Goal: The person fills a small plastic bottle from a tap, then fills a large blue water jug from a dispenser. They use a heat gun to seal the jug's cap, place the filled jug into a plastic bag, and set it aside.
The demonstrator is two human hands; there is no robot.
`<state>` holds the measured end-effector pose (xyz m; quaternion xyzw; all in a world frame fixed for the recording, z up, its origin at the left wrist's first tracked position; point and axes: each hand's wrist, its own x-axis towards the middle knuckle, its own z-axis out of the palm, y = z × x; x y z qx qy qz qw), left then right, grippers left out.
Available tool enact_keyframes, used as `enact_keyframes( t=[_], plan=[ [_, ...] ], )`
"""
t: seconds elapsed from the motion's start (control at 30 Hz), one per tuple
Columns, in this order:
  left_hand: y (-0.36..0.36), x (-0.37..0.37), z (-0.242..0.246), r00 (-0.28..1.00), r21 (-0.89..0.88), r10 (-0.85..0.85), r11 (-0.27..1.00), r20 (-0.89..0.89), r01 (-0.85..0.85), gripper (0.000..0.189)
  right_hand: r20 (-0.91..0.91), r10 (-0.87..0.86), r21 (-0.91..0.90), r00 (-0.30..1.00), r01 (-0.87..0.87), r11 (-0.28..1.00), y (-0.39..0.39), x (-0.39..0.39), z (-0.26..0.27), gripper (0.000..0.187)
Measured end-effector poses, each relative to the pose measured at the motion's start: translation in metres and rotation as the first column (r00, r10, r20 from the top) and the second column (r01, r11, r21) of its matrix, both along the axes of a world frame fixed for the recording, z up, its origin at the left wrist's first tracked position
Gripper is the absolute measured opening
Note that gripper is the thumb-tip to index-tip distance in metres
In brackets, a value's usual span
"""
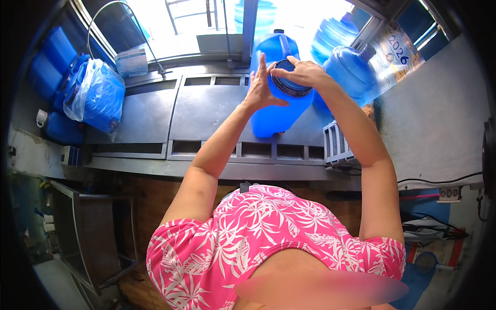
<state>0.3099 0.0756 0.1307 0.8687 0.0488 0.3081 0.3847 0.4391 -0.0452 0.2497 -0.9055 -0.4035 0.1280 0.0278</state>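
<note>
A blue plastic water jug (267, 118) stands on the metal counter before me, with a moulded handle (285, 46) and a small dark cap (278, 31) at its far top. Its wide round screw cap (291, 79) has a dark ribbed rim and faces me. My right hand (304, 73) lies over the upper part of this wide cap, thumb pointing left; some fingers are hidden. At the cap's left side is my left hand (263, 87), fingers spread upward and thumb stretched below the rim. Whether the left hand presses on the jug is hard to tell.
Round blue water bottles (350, 71) stand at the back right, near a calendar (395, 58). A blue container in clear plastic (102, 97) sits at left beside a bent metal tube (90, 35). A grey plastic rack (336, 141) is by my right forearm. The counter's front edge (209, 166) has slots.
</note>
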Motion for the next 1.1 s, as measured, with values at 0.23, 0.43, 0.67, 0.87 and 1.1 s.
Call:
enact_keyframes(
  t=[0.23,0.43,0.67,0.87,1.1],
  plan=[
    [-0.015,0.004,-0.025,0.989,-0.192,0.045,0.981,0.144,-0.017,0.170,-0.059,0.036,-0.075,0.998,-0.041,0.996,0.011,-0.008,0.009,0.113],
    [-0.008,0.005,-0.027,0.992,-0.262,-0.026,0.963,0.127,0.059,0.169,-0.230,0.485,-0.106,0.844,-0.517,0.849,0.006,0.011,0.028,0.111],
    [-0.008,0.003,-0.023,0.998,-0.203,-0.013,0.979,0.055,0.024,0.168,-0.127,0.309,0.044,0.942,-0.306,0.951,0.027,0.011,0.031,0.104],
    [-0.009,0.001,-0.023,0.998,-0.228,-0.009,0.973,0.055,0.022,0.166,-0.061,0.108,-0.172,0.992,-0.117,0.978,0.032,0.003,0.014,0.116],
    [-0.008,0.006,-0.027,0.991,-0.279,-0.038,0.957,0.131,0.074,0.166,-0.245,0.511,-0.030,0.824,-0.533,0.845,0.007,0.011,0.030,0.105]
  ],
)
